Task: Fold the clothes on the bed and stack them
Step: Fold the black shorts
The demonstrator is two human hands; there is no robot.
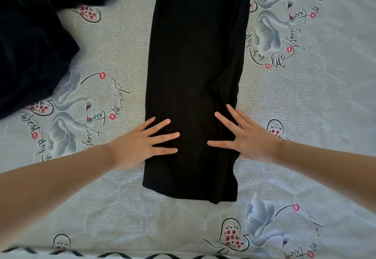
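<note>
Bed (pixel 305 116), black garment (pixel 193 65) under hands.

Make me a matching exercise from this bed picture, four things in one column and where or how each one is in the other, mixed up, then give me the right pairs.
Things:
1. black garment
2. dark clothes pile
3. left hand
4. right hand

Places or states:
A. heaped at the far left of the bedsheet
B. flat, fingers spread, on the garment's right edge
C. laid out in a long strip down the middle
D. flat, fingers spread, on the garment's left edge

Pairs: 1-C, 2-A, 3-D, 4-B
</note>
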